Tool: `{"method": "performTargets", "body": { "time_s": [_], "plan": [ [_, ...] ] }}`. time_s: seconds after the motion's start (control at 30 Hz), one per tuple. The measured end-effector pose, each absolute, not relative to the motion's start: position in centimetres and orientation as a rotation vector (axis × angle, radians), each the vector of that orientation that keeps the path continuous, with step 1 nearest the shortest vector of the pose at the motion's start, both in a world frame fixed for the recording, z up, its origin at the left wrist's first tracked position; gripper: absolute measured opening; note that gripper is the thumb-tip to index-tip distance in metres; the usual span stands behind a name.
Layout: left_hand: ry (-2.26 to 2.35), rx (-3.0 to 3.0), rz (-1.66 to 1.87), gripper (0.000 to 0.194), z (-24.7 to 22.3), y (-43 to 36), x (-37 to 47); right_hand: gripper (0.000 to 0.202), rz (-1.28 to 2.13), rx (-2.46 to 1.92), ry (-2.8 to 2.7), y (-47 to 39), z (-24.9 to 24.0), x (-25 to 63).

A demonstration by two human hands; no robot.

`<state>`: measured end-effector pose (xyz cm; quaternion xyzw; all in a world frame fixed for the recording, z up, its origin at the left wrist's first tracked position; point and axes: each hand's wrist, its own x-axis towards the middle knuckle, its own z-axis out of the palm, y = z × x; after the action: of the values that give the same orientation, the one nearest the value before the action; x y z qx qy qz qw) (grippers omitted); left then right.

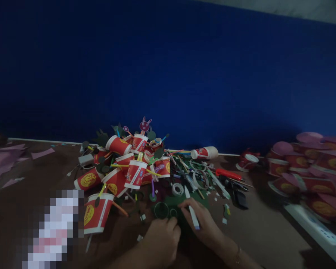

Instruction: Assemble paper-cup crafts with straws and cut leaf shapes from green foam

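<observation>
A white pen is gripped in my right hand, its pointed end tilted up and away from me. Both hands are at a dark green sheet of paper on the brown table. Two pale round outlines, a large one and a small one, show just ahead of my left hand. My left hand is closed, with its fingers curled down at the sheet's near side; what lies under them is hidden. A white tape roll rests just beyond the sheet.
Red paper cups with straws and cut shapes are heaped left of centre. A red-handled tool and a black object lie right. More cups with pink discs and a power strip are far right. Pink paper lies left.
</observation>
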<state>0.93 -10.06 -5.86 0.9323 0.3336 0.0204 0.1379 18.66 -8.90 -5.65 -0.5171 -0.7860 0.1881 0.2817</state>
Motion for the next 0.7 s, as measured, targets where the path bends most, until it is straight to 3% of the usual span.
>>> {"method": "performTargets", "body": {
  "time_s": [0.13,0.23,0.33,0.57,0.7],
  "plan": [
    [0.915,2.725,-0.101,0.033,-6.0,-10.9,1.9,0.022,0.459,-1.318,-2.301,-7.8,-5.8,18.6],
    [0.933,2.713,-0.132,0.04,-6.0,-10.8,2.0,0.017,0.487,-1.327,-2.251,-6.6,-6.0,18.4],
    [0.935,2.712,-0.131,0.037,-6.0,-10.6,2.0,0.014,0.644,-1.304,-2.033,-6.0,-5.9,18.0],
    [0.875,2.772,0.002,0.035,-7.4,-10.8,2.2,0.039,1.233,-1.123,-1.329,-5.2,-6.0,17.3],
    [0.777,2.793,0.038,0.04,-8.9,-11.0,2.4,0.031,1.305,-1.225,-1.062,-4.7,-6.9,17.6]
  ]
}}
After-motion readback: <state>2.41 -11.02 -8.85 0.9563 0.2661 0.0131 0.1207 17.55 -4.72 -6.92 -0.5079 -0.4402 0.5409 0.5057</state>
